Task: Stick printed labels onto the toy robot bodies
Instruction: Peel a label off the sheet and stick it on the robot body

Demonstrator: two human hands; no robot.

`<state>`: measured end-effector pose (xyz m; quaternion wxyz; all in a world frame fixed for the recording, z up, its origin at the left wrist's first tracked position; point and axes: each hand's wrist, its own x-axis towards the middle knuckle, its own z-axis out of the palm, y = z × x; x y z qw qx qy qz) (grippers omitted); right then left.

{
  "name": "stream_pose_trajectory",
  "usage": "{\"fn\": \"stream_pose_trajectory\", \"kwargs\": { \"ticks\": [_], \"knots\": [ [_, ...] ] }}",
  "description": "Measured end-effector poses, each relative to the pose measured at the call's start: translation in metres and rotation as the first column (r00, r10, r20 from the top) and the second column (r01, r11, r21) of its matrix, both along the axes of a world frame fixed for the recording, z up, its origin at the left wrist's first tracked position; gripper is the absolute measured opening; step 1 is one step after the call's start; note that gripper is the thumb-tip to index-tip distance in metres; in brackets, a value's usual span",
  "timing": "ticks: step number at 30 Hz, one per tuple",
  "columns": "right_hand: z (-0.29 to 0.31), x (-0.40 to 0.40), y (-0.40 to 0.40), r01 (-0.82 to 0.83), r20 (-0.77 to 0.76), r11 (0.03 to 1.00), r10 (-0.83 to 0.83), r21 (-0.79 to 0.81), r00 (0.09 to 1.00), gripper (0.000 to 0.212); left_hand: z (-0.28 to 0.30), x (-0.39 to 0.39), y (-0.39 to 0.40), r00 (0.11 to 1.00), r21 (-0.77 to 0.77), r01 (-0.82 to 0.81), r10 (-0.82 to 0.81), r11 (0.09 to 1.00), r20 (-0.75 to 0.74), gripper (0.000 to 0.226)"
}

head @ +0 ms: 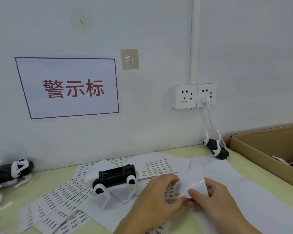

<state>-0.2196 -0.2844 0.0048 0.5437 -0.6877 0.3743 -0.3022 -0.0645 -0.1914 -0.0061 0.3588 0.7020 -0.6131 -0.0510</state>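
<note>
Both hands together on the label sheet (pixel 184 188): my left hand (pixel 157 198) pins it, my right hand (pixel 210 198) pinches its curled edge; I peel slowly so one label lifts clean, the toy robot (pixel 116 177) waiting belly-up just left, on loose sheets (pixel 61 196)

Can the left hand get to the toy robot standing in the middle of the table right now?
Probably yes. The toy robot stands just beyond the left hand with nothing between them. But that hand and the right hand both hold a label sheet, so it must let go first.
</note>
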Motion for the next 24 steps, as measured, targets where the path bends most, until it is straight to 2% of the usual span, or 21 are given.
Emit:
{"fn": "stream_pose_trajectory", "kwargs": {
  "ticks": [2,5,9,10,12,15,17,21,24],
  "knots": [
    [0.001,-0.001,-0.002,0.045,0.068,0.998,-0.043,-0.039,0.997,0.017,0.003,-0.002,0.001,0.999,-0.043,0.017,-0.015,0.999,0.052,0.042],
    [0.002,-0.002,-0.005,0.113,0.229,0.993,-0.100,-0.045,0.968,0.021,0.005,-0.004,0.001,0.987,-0.112,-0.015,0.032,0.994,0.156,0.024],
    [0.001,0.001,-0.004,0.033,0.358,0.993,-0.071,0.111,0.931,0.010,0.004,-0.006,-0.003,0.968,-0.203,-0.077,0.122,0.976,0.221,0.011],
    [0.001,0.002,-0.003,-0.011,0.364,0.987,-0.050,0.163,0.930,0.003,0.004,-0.006,-0.004,0.959,-0.227,-0.079,0.136,0.971,0.247,0.010],
    [-0.003,0.006,-0.002,-0.082,0.320,0.975,0.011,0.208,0.947,0.013,0.002,-0.006,-0.004,0.945,-0.269,-0.066,0.146,0.961,0.293,0.015],
    [-0.006,0.008,-0.002,-0.144,0.248,0.974,0.097,0.177,0.964,0.021,-0.001,-0.007,-0.005,0.941,-0.288,-0.044,0.136,0.957,0.310,0.021],
    [-0.008,0.008,-0.004,-0.149,0.242,0.976,0.107,0.161,0.964,0.023,-0.003,-0.005,-0.005,0.951,-0.268,-0.040,0.120,0.963,0.286,0.017],
    [-0.012,0.007,-0.007,-0.143,0.293,0.971,0.083,0.191,0.952,0.019,-0.004,-0.004,-0.005,0.970,-0.231,-0.051,0.103,0.972,0.219,0.012],
    [-0.010,0.007,-0.007,-0.141,0.360,0.959,0.044,0.247,0.932,0.018,-0.002,-0.005,-0.004,0.969,-0.220,-0.064,0.113,0.974,0.219,0.019]
  ]
}}
